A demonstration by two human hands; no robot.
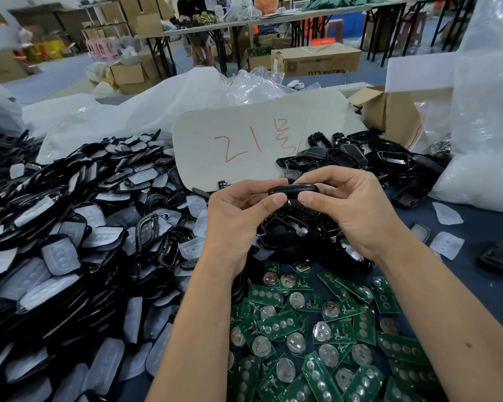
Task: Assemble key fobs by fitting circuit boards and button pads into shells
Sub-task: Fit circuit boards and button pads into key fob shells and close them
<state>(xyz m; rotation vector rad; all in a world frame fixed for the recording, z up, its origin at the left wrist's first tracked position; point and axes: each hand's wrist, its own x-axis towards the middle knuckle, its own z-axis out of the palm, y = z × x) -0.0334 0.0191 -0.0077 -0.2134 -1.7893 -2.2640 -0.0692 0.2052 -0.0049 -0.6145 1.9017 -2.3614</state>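
A black key fob shell (292, 189) is held edge-on above the table between both hands. My left hand (238, 216) pinches its left end, thumb in front. My right hand (349, 207) pinches its right end, thumb pressing on the front edge. Green circuit boards (317, 329) with round coin cell holders lie in a heap under my forearms. A large pile of black shells and translucent white button pads (70, 242) fills the left side. More empty black shells (346, 155) lie behind my hands.
A grey card (244, 140) with red writing lies behind my hands. A cardboard box (389, 111) and big plastic bags (482, 126) stand at the right. Loose button pads (446, 245) and a black shell (498, 256) lie on the blue table at the right.
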